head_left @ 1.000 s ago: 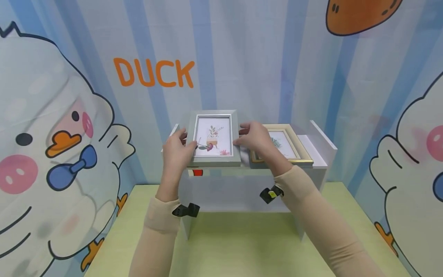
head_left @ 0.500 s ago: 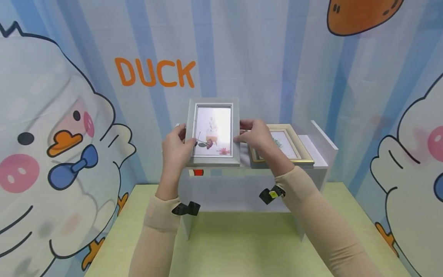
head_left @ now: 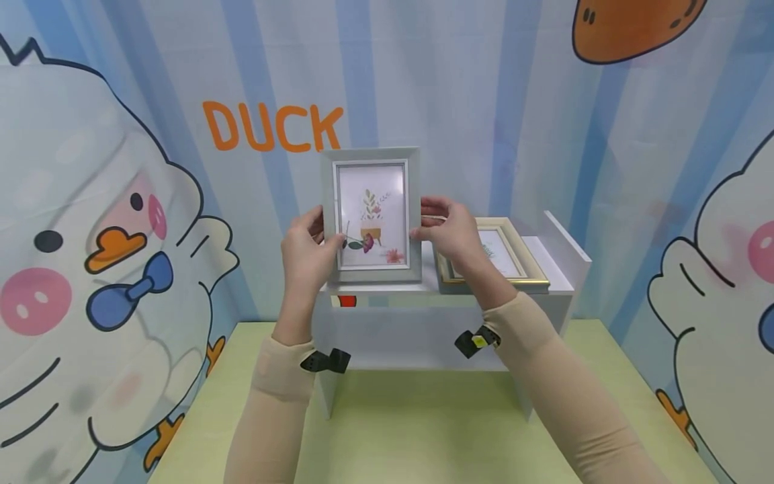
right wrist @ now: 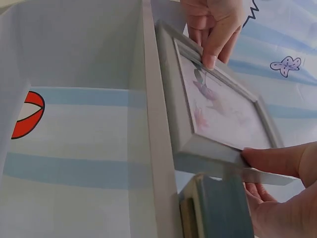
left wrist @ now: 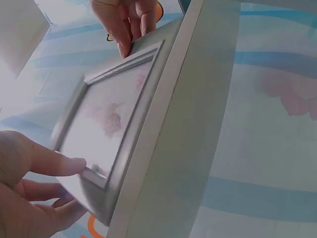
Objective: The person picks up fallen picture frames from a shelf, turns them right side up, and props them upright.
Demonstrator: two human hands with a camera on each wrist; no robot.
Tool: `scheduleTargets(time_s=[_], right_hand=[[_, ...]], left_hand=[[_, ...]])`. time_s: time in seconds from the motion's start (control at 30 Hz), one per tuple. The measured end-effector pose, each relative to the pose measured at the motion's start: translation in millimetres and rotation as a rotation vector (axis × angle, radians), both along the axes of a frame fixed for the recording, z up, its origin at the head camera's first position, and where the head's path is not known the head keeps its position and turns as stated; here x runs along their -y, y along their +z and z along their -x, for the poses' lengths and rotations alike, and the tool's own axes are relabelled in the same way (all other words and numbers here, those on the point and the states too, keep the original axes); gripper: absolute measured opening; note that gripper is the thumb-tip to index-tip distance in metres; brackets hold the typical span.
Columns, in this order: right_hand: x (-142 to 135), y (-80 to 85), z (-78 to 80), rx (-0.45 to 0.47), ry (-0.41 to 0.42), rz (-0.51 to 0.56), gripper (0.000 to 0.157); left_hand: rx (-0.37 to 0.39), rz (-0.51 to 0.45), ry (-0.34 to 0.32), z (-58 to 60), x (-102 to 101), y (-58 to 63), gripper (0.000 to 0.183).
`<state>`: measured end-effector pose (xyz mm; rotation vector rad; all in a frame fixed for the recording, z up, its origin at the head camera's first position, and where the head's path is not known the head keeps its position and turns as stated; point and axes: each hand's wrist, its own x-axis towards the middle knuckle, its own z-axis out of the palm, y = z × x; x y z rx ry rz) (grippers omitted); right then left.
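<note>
Left hand [head_left: 307, 254] and right hand [head_left: 450, 232] grasp the grey frame [head_left: 371, 215] by opposite sides, thumbs on its front; it leans back, lower edge at the shelf [head_left: 417, 333] top. Cream frame [head_left: 533, 272] lies face up, right of it.

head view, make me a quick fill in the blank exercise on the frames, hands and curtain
1. The grey picture frame is held at its sides by the left hand and the ____ hand.
2. In the head view, the grey picture frame is to the ____ of the cream frame.
3. The orange letters on the curtain spell ____.

Missing words: right; left; DUCK
</note>
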<state>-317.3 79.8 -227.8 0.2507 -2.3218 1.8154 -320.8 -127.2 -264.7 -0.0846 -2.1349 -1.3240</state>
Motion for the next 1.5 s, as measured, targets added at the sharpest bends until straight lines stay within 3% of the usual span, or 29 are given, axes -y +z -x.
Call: scheduleTargets(time_s=[0.17, 0.23, 0.27, 0.47, 0.53, 0.77, 1.03, 1.17, 1.3, 1.5], right_hand=[[2.6, -2.4, -2.4, -0.073, -0.017, 0.014, 0.055], [3.1, -4.5, -2.7, -0.093, -0.018, 0.025, 0.055], [3.1, -5.7, -2.4, -0.106, -0.016, 0.035, 0.055], [5.2, -12.1, -1.0, -0.167, -0.008, 0.08, 0.054], [6.7, -12.6, -1.7, -0.183, -0.011, 0.09, 0.054], [9.2, -13.6, -2.7, -0.229, -0.005, 0.106, 0.052], [2.9, -35.6, 28.5, -0.307, -0.015, 0.064, 0.054], [1.4, -40.3, 36.0, -0.321, -0.014, 0.068, 0.055], [2.3, -35.9, 31.6, -0.303, -0.041, 0.04, 0.055], [4.8, -18.3, 9.6, -0.279, -0.049, 0.035, 0.051]], left_hand=[[-0.104, 0.059, 0.077, 42.9, 10.7, -29.0, 0.051], [-0.114, 0.06, 0.078, 45.5, 11.4, -31.4, 0.05], [-0.112, 0.049, 0.065, 42.6, 10.8, -30.0, 0.049], [-0.066, -0.049, -0.032, -4.9, -0.9, -2.8, 0.043], [-0.048, -0.051, -0.036, -12.7, -2.6, 1.3, 0.042], [-0.036, -0.054, -0.045, -15.8, -1.4, -1.1, 0.04], [-0.011, -0.045, -0.053, -17.3, -0.3, -4.8, 0.038], [-0.008, -0.04, -0.051, -18.4, 0.1, -4.7, 0.036], [-0.006, -0.041, -0.045, -21.2, -0.7, -4.1, 0.035], [-0.025, -0.028, -0.017, -25.7, -2.9, -5.1, 0.034]])
